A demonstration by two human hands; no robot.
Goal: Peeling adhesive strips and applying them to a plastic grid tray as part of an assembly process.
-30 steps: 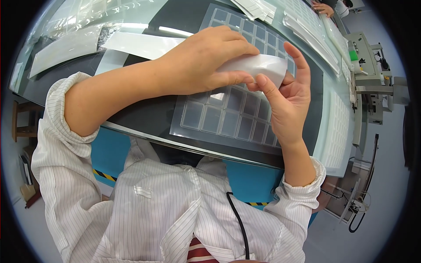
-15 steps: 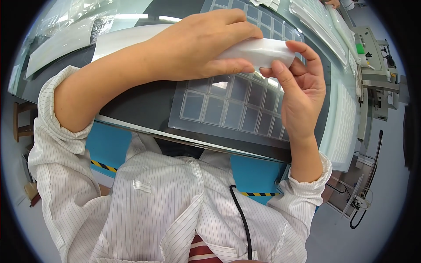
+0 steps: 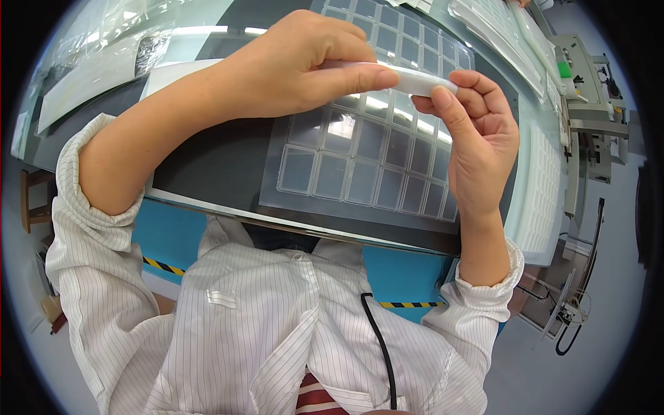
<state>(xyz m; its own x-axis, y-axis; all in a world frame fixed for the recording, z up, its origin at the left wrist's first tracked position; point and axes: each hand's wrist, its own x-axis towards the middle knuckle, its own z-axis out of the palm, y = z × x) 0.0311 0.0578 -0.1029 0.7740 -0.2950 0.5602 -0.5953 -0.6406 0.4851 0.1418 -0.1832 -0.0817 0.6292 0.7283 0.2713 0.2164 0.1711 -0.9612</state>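
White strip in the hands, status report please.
Both hands gripping: left hand over the top, right hand pinching the end. White strip held level above the clear compartment tray. Nothing in the way.

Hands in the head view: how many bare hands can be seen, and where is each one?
2. The left hand reaches across from the left and grips the white flat piece; the right hand pinches its right end, above the clear compartment tray. No other hands are clearly visible.
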